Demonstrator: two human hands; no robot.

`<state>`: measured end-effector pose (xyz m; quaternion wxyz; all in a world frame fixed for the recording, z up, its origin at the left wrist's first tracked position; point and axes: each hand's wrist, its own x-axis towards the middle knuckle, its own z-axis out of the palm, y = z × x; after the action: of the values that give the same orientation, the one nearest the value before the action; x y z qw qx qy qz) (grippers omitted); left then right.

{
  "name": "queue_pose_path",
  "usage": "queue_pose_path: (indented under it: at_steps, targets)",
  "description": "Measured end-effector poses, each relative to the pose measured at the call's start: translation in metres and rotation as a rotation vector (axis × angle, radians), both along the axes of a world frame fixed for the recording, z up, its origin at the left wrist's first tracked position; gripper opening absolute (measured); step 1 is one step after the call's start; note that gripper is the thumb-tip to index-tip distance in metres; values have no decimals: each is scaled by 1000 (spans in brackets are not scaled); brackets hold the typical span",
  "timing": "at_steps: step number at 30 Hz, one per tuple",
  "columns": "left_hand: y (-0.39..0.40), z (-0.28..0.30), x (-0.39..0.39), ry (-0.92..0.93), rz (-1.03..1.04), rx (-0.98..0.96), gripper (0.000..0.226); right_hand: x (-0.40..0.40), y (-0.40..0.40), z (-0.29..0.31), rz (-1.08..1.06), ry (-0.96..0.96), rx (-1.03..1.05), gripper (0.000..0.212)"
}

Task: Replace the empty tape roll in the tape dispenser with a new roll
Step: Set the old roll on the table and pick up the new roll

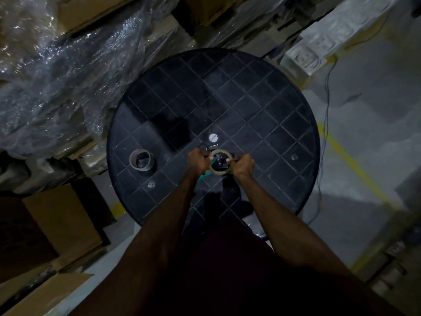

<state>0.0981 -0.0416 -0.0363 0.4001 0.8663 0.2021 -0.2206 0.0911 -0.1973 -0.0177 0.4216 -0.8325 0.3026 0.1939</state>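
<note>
Over the round black table [262, 106], my left hand [197, 161] grips a tape dispenser with a teal handle [202, 177] that shows below the fist. A thin tan ring, the tape core [216, 172], sits around the dispenser's black hub [219, 164]. My right hand [243, 164] pinches the right side of that ring. A thicker roll of tape [140, 159] lies flat on the table's left part, apart from both hands. The dim light hides finer detail of the dispenser.
A small white disc [213, 137] marks the table's centre. Plastic-wrapped goods [68, 71] and cardboard boxes [63, 220] crowd the left side. On the right lie a grey floor with a yellow line [350, 165], a thin cable [324, 124] and white foam blocks [323, 37].
</note>
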Motion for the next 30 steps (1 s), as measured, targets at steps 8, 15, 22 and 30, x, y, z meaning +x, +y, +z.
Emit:
queue_pose_path:
  at_steps: [8,15,22,30]
  targets:
    - [8,-6,8,66,82,-95,12,10,-3,-17,-104,89,85,21]
    - [8,-18,12,76,53,-84,15,12,-7,-29,-118,102,101,26]
    - [6,-18,12,43,-38,0,13,13,-7,-40,-160,134,140,33]
    - [-16,-13,-3,50,-302,139,57,19,-3,-21,121,-46,4,13]
